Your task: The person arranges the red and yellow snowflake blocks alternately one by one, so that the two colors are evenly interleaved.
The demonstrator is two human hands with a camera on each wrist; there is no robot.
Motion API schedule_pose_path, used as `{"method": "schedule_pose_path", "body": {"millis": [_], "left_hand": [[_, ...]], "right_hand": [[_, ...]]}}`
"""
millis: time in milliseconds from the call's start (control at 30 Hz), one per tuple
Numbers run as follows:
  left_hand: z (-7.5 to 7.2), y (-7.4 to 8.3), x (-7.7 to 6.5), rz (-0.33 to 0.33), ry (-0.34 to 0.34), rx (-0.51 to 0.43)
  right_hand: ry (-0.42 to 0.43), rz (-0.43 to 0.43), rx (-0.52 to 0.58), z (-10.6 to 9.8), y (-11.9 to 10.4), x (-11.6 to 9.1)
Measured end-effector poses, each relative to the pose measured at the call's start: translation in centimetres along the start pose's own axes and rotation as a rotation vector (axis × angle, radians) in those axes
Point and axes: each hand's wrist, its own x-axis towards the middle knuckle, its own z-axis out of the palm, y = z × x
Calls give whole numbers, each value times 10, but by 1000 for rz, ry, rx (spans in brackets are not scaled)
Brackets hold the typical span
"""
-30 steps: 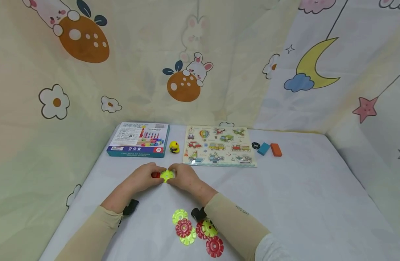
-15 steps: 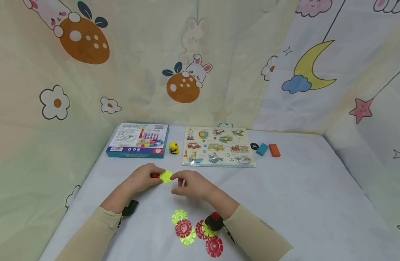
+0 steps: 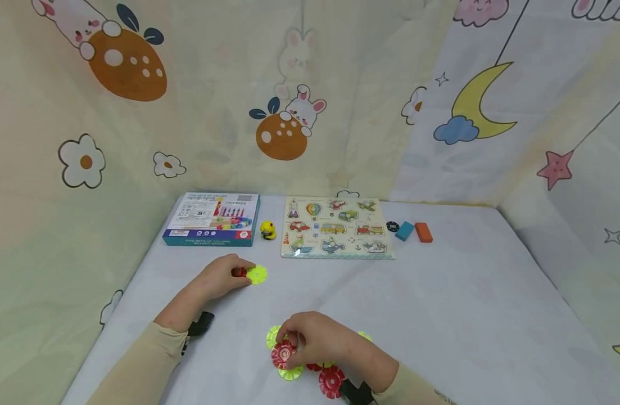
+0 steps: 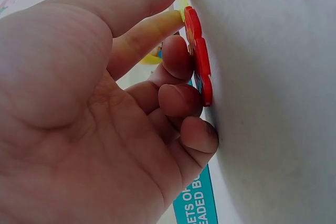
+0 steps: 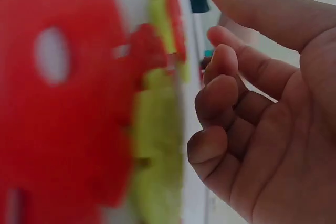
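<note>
My left hand (image 3: 220,277) pinches a yellow-green notched plastic disc (image 3: 257,274) at its edge between thumb and index finger. A red notched disc (image 4: 199,53) lies by its curled fingers, mostly hidden by the hand in the head view. My right hand (image 3: 322,340) hovers over several loose discs, its thumb and index spread around a red disc (image 3: 282,354) that overlaps yellow-green discs (image 3: 291,373). In the right wrist view its fingers are loosely bent and apart from the discs. Another red disc (image 3: 332,382) lies nearer the front, partly below the wrist.
At the back stand a boxed toy set (image 3: 211,219), a small yellow duck (image 3: 268,229) and a picture puzzle board (image 3: 337,228). To their right are a black round chip (image 3: 393,226), a blue block (image 3: 404,231) and an orange block (image 3: 423,232).
My right hand has let go of the yellow-green disc and moved toward the front, over the loose discs. The left hand stays in place with its disc.
</note>
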Motion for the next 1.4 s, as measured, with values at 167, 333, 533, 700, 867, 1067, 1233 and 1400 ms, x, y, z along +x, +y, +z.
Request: {"method": "schedule_pose_path", "body": {"millis": [167, 333, 533, 700, 867, 1067, 1233, 1400], "left_hand": [[2, -1, 1, -6, -1, -22], [4, -3, 2, -13, 3, -34], [2, -3, 1, -8, 8, -29], [1, -3, 1, -3, 8, -31], [2, -3, 0, -10, 12, -37], [3, -4, 0, -18, 15, -34], [4, -5, 0, -23, 17, -35], [3, -4, 1, -15, 17, -46]], "right_hand": [[21, 42, -96, 10, 3, 2], [45, 84, -153, 14, 1, 5], [49, 111, -161, 13, -1, 7], [42, 142, -129, 14, -2, 8], [34, 173, -99, 14, -2, 7], [-6, 157, 81, 11, 0, 2], [-74, 80, 261, 1, 1, -1], [-102, 21, 440, -21, -8, -8]]}}
